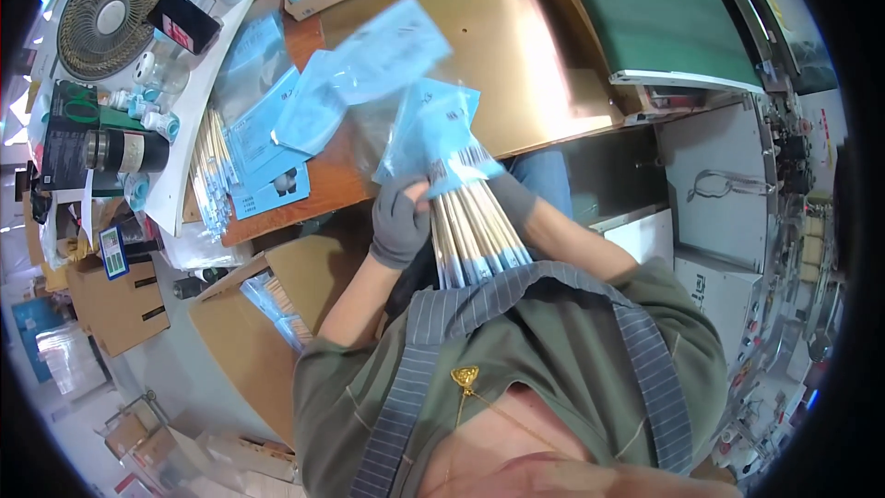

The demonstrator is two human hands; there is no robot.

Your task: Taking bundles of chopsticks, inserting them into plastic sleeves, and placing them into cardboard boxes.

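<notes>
In front of my chest is a bundle of thin wooden sticks (pixel 472 226) with blue-and-white lower ends; their exact kind is hard to make out. Their upper part sits in a clear bag with a light blue card (pixel 442 124). My left hand (pixel 399 221), in a grey glove, is closed at the left side of the bundle, gripping the bag's edge. From the right, my right hand (pixel 513 201), also gloved, is wrapped behind the bundle, most of its fingers hidden. Just beyond, another blue-carded bag (pixel 392 51) lies on the table.
On the wooden table (pixel 318 205) lie blue cards (pixel 258 143) and more sticks (pixel 212 166). A white shelf at left carries a fan (pixel 111 14), a phone (pixel 184 20) and jars. Below stands an open cardboard box (pixel 230 341) with packed sticks. A green-topped conveyor (pixel 654 14) is at far right.
</notes>
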